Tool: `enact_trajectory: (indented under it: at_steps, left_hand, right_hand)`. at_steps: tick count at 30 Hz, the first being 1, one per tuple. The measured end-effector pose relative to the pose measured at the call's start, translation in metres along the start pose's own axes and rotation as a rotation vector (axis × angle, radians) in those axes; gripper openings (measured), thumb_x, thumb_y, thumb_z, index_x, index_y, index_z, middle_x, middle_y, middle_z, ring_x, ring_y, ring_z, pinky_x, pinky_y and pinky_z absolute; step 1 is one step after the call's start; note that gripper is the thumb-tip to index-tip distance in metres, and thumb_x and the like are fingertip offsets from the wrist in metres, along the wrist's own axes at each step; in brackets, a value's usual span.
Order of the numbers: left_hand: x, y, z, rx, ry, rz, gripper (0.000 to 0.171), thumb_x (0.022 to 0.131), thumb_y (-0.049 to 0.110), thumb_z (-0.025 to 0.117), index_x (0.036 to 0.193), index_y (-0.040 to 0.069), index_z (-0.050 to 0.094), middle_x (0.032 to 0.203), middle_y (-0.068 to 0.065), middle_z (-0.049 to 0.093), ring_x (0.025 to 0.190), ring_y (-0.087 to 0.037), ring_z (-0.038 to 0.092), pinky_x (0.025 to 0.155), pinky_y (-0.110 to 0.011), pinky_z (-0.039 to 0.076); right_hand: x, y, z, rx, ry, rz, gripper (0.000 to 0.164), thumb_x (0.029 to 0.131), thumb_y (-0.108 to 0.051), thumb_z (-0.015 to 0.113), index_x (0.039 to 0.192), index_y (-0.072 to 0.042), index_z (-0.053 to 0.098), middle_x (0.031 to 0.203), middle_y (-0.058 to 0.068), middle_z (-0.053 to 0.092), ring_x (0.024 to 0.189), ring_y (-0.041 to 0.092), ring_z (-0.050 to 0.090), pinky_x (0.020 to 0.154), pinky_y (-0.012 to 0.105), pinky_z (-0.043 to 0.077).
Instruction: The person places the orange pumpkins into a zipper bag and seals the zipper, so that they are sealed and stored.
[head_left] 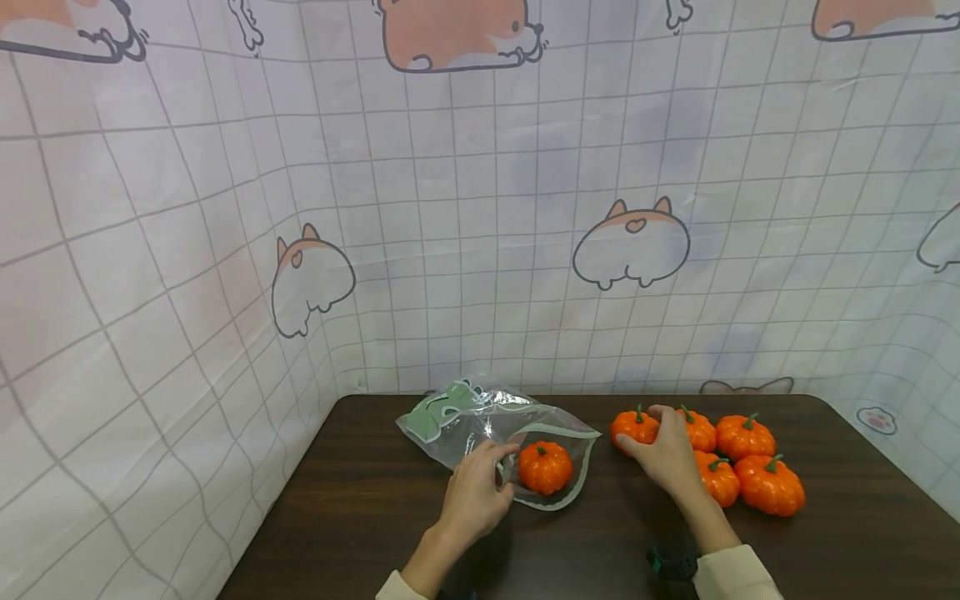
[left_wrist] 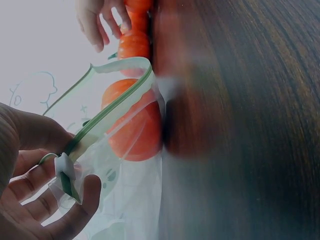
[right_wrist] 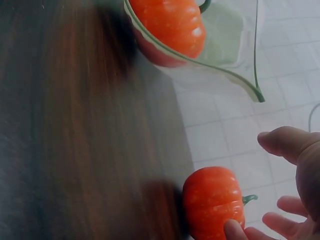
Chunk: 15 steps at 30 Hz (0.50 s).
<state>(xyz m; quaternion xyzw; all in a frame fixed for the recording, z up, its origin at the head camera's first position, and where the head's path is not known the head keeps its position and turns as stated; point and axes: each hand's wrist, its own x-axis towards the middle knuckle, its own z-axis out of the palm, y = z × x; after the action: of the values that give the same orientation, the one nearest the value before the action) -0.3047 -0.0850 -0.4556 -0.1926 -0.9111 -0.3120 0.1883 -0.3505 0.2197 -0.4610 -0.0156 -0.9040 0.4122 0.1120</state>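
A clear zip bag (head_left: 480,421) with a green-edged mouth lies on the table, its mouth gaping toward the right. Inside it sits one small orange pumpkin (head_left: 545,468). My left hand (head_left: 477,492) curls its fingers round the near left corner of the bag's mouth, where a white slider (left_wrist: 65,167) shows between thumb and fingers. My right hand (head_left: 666,450) reaches over another pumpkin (head_left: 634,427), thumb and fingers spread on either side of its top. In the right wrist view a fingertip (right_wrist: 233,230) overlaps that pumpkin (right_wrist: 212,202), while the thumb stands apart from it.
Several more pumpkins (head_left: 771,485) cluster to the right of my right hand on the dark wooden table (head_left: 352,517). A white gridded cloth (head_left: 487,208) with cartoon dogs hangs behind and along the sides. A dark band (head_left: 671,565) is at my right wrist.
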Motion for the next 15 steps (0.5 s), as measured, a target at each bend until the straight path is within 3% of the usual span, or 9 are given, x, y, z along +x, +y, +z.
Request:
enact_trajectory:
  at_steps: [15]
  left_hand:
    - [0.000, 0.001, -0.001, -0.004, -0.002, 0.003, 0.051, 0.072, 0.000, 0.077, 0.121, 0.011, 0.074, 0.089, 0.003, 0.063, 0.068, -0.004, 0.050, 0.060, -0.022, 0.039]
  right_hand:
    - [0.021, 0.002, 0.010, -0.161, -0.047, 0.027, 0.089, 0.087, -0.040, 0.076, 0.149, 0.008, 0.034, 0.147, 0.036, 0.038, 0.131, 0.060, 0.038, 0.105, 0.068, 0.039]
